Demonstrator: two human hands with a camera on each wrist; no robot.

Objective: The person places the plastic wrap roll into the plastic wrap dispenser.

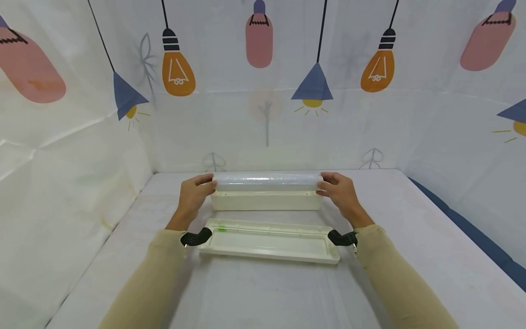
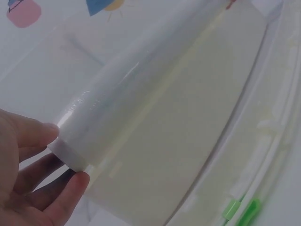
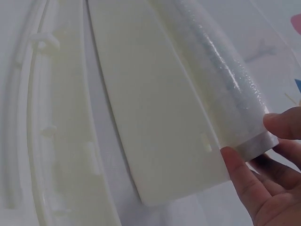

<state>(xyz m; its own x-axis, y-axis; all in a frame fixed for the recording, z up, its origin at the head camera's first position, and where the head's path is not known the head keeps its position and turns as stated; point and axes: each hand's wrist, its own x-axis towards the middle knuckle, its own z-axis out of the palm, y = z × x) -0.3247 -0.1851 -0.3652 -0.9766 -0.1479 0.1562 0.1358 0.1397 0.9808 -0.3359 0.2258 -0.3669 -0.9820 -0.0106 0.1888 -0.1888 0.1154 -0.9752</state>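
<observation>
A roll of clear plastic wrap (image 1: 267, 181) lies level across the top of a long cream box (image 1: 266, 201). My left hand (image 1: 196, 194) holds the roll's left end, thumb on top and fingers at the end, as the left wrist view shows. At the other end my right hand (image 1: 340, 194) grips the roll the same way, its fingers (image 3: 244, 181) by the box's upper corner. Nearer me lies the cream lid (image 1: 267, 244), inner side up, with a small green slider (image 2: 242, 212) on its rail.
A white-covered table (image 1: 271, 297) carries everything. White curtains (image 1: 263, 114) printed with lamps and bulbs hang behind and on both sides. A dark blue strip (image 1: 472, 233) runs along the right edge. Black wrist cameras (image 1: 196, 237) hang over the lid's two ends.
</observation>
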